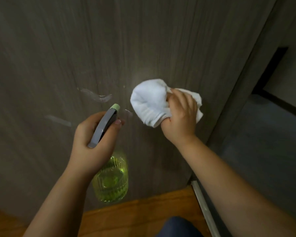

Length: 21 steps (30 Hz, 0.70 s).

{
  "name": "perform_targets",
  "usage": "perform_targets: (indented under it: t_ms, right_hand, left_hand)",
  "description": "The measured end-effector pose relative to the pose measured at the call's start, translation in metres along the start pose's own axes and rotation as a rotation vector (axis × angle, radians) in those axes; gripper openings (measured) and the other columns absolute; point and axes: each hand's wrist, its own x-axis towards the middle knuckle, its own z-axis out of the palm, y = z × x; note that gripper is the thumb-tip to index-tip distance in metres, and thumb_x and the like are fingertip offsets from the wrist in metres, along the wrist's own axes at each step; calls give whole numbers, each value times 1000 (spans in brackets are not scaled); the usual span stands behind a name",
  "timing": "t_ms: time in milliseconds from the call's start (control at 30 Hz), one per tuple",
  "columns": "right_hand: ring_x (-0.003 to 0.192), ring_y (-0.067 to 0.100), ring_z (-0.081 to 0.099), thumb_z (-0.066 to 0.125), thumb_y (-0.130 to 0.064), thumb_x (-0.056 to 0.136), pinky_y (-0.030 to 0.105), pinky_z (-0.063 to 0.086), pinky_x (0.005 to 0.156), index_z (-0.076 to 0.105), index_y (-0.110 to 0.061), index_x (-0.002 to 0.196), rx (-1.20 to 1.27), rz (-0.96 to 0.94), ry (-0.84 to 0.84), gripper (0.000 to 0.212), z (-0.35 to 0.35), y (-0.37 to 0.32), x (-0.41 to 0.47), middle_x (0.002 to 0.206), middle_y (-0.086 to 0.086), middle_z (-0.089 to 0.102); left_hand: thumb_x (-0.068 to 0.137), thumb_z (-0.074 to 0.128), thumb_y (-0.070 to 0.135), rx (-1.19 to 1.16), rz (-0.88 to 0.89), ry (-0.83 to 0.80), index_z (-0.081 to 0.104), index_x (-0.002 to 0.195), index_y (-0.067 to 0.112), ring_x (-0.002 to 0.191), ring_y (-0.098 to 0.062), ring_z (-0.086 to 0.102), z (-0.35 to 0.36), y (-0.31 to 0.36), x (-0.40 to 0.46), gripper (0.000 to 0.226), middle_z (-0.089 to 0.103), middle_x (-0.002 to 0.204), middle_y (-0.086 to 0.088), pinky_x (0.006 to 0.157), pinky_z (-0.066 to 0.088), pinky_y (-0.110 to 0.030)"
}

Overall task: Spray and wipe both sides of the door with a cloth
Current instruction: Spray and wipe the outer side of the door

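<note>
The left hand (94,142) is clamped on the spray bottle (110,178) at 7 o'clock; the right hand (179,115) bunches the soft cloth (149,103) against the door (109,48); it seems light and easy to crumple; 2 wet streaks (96,96) lie at 9 o'clock from it.

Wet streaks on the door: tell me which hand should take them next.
Right. The right hand grips the cloth against the door, just right of the streaks. The left hand grips the bottle, so it can only spray.
</note>
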Motion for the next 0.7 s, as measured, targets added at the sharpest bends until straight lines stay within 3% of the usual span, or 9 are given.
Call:
perform_targets:
  t_ms: [200,433,500,567,633,700]
  right_hand:
    - [98,25,55,46,-14,73,35,37,90,65,-4,100,-11,61,-191,35,0,-1,-31,101,12,68]
    - [81,29,63,43,-15,71,30,38,79,64,-5,90,11,146,-306,30,-8,-7,-39,89,7,66]
    - [82,28,61,52,-12,75,32,43,76,63,-7,91,106,315,-286,20,-11,-10,-40,90,5,65]
    - [89,20,61,56,-16,84,32,48,78,62,-14,100,317,627,-253,18,-17,-16,-36,95,-1,64]
    - [86,10,62,59,-11,89,21,48,73,60,-21,103,508,837,-244,17,-20,-17,-35,93,-8,64]
    - [82,5,64,63,-6,86,20,49,69,58,-27,99,630,949,-188,25,-23,-16,-36,90,-10,66]
  left_hand:
    - [80,52,39,-4,14,-23,61,83,-9,69,-41,53,3,2,-8,49,57,76,-30,56,40,-41]
    - [82,53,40,-29,-5,-106,63,87,-4,76,-46,56,-2,-8,-8,46,60,81,-30,58,44,-44]
    - [83,56,37,-33,-22,-128,67,89,2,80,-44,59,-5,-12,-8,37,63,84,-28,60,49,-41]
    - [83,56,33,-31,-37,-136,68,91,6,81,-41,60,-8,-16,-7,31,64,86,-27,63,51,-45]
    - [85,57,32,-30,-31,-152,68,90,2,76,-39,58,-10,-21,-8,32,62,84,-28,59,50,-33]
    - [88,59,30,-34,-24,-158,67,88,-1,71,-38,53,-13,-25,-8,32,59,82,-30,54,42,-23]
